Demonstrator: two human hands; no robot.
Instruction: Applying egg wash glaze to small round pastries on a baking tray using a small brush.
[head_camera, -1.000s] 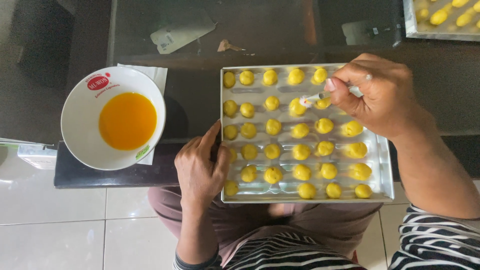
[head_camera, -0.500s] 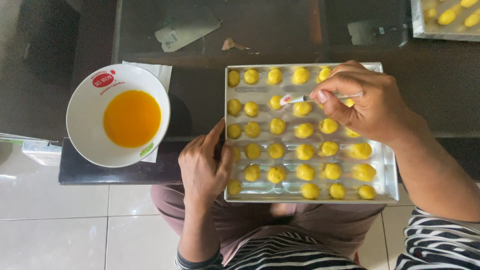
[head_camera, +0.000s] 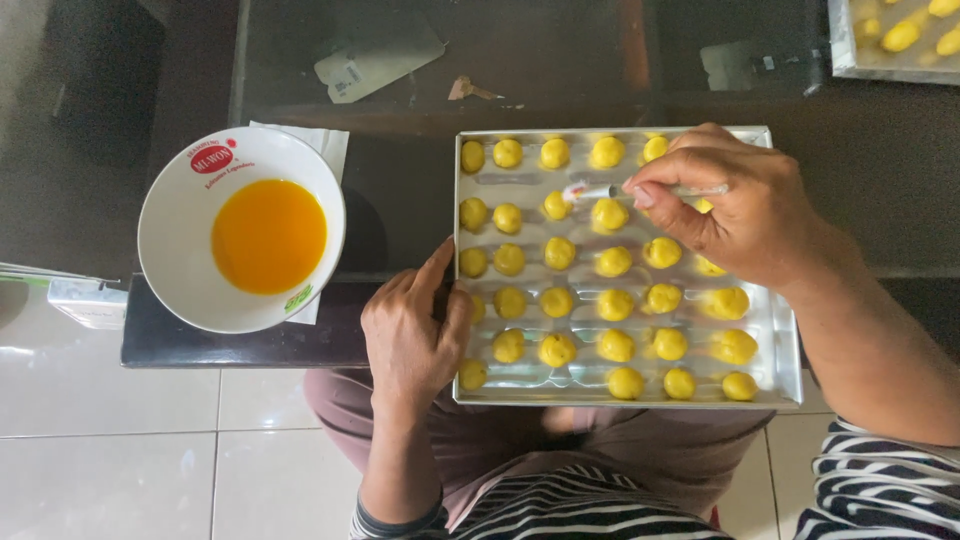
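A small brush (head_camera: 600, 191) is held in the pinched grip of the right hand (head_camera: 735, 205), between thumb and fingertips, with its pale bristle end pointing left and lying over the second row of yellow dough balls (head_camera: 612, 293). The bristles are seen just beside one ball and close to another; whether they touch either cannot be told. The handle is largely hidden beneath the fingers, with only a short stretch showing at the far side of the hand.

The dough balls are set in rows on a rectangular metal baking tray (head_camera: 786, 345), which is placed at the near edge of the dark tabletop (head_camera: 240, 335) and reaches out over the person's lap. Several balls in the upper right of the tray are covered by the right hand.

The tray's left rim is gripped by the left hand (head_camera: 412, 335): the thumb is laid up along the edge and the fingers are curled loosely against the side, so that the grip is closed on the tray.

To the left of the tray, well apart from it, a white bowl (head_camera: 170, 235) with orange-yellow liquid (head_camera: 268, 236) is stood on a folded white napkin (head_camera: 325, 145). At the far right corner of the view, part of a second tray (head_camera: 845, 55) with similar yellow pieces is seen. Striped sleeves (head_camera: 880, 485) are visible at the lower edge, above a pale tiled floor (head_camera: 120, 470).
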